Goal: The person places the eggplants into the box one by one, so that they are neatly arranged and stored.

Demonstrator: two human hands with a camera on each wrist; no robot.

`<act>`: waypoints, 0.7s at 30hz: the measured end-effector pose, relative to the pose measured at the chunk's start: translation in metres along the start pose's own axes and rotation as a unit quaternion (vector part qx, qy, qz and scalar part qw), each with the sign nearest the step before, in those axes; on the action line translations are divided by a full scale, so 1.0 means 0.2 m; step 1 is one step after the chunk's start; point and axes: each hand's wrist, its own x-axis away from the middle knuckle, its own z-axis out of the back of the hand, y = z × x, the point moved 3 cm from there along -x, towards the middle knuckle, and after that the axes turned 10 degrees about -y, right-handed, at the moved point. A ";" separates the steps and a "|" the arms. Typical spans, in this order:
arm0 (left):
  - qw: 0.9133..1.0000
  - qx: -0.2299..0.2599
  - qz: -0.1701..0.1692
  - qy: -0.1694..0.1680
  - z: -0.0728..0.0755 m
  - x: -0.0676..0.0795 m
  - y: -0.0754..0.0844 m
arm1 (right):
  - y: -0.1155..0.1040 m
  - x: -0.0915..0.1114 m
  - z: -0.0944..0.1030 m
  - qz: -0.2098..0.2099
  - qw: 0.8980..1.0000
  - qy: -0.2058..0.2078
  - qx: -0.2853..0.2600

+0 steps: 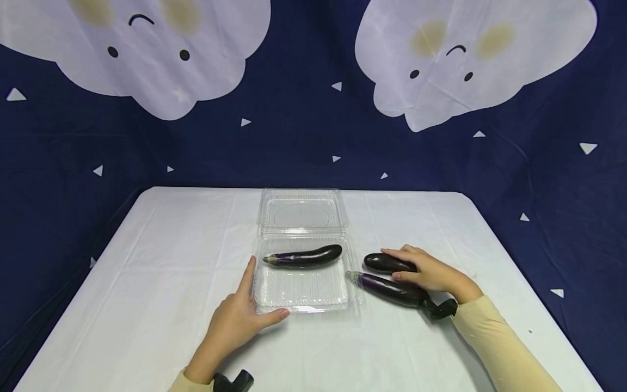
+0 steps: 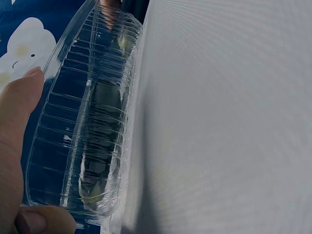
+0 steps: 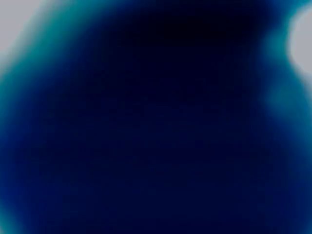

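Note:
A clear plastic clamshell container (image 1: 303, 294) lies with its lid (image 1: 301, 212) folded back. One dark purple eggplant (image 1: 303, 257) rests crosswise in its base, also showing through the ribbed wall in the left wrist view. My left hand (image 1: 235, 318) touches the container's near left corner, index finger along the side and thumb at the front edge. To the right, my right hand (image 1: 431, 272) grips a second eggplant (image 1: 384, 263) between thumb and fingers; its right end is hidden by the hand. A third eggplant (image 1: 392, 289) lies just in front, its stem end at the container's right rim.
A white-covered table (image 1: 147, 283) carries everything, with a dark blue cloth (image 1: 294, 147) hanging behind. Black wrist devices sit at both wrists, the right one (image 1: 441, 308) against the third eggplant's end. Dark blur fills the right wrist view.

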 end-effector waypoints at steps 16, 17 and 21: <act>1.000 -0.002 -0.002 0.000 0.00 0.00 0.00 | 0.00 -0.02 0.05 -0.022 1.000 0.003 0.016; 1.000 -0.002 -0.002 -0.001 0.00 0.00 0.00 | -0.01 -0.02 0.05 -0.022 1.000 0.004 0.017; 1.000 -0.005 -0.001 -0.003 0.00 0.00 0.00 | -0.04 -0.04 0.08 -0.025 1.000 0.007 0.015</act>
